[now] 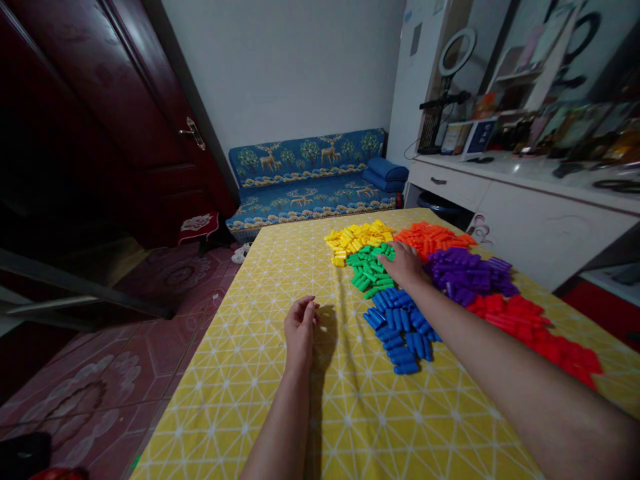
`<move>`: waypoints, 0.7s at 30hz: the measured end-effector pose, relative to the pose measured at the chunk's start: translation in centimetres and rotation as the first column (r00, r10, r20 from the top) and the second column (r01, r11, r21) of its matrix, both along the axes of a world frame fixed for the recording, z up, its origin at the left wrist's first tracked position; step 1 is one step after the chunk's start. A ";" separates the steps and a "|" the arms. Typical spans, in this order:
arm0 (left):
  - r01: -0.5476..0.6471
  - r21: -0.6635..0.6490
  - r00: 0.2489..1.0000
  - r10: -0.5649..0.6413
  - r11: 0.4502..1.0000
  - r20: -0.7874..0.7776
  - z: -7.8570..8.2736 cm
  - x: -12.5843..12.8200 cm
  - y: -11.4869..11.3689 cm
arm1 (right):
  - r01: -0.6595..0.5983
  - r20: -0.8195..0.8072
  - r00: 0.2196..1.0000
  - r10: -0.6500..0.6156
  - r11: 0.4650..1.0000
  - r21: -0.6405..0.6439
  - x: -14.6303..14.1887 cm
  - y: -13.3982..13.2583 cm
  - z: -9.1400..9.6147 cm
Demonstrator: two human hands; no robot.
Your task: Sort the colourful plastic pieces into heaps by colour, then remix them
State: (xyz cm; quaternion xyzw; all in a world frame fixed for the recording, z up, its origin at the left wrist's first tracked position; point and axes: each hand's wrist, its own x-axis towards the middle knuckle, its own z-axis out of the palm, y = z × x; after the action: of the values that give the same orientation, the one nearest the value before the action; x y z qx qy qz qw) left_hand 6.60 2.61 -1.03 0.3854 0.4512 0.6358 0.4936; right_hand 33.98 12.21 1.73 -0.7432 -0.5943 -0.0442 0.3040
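Note:
My right hand (404,264) reaches across to a heap of green plastic pieces (369,270). Its thumb and fingers are apart at the heap's right edge, with green pieces showing between them; the fingertips are partly hidden. Over the bare tablecloth left of the heaps is my left hand (300,319), its fingers curled in and the thumb against them. Whatever it may hold is hidden. Small blue plastic pieces (400,327) lie just in front of the green ones, and yellow pieces (357,237) lie behind them.
Orange pieces (433,237), purple pieces (465,272) and red pieces (540,333) lie along the right of the table (240,373), beyond my right forearm. A blue patterned sofa (305,193) stands past the far edge. At right is a white cabinet (540,220).

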 end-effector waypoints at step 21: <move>0.048 0.010 0.985 -0.045 0.999 -0.167 0.1 0.0 -0.2 | -0.417 -0.012 0.905 0.425 0.883 -0.214 -1.6 -9.0 0.7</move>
State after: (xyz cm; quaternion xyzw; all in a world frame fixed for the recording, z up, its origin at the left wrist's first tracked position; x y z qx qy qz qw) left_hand 6.59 2.39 -0.90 0.4511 0.4775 0.5927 0.4661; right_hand 32.34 3.22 2.44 -0.6238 -0.7479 0.0730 0.2149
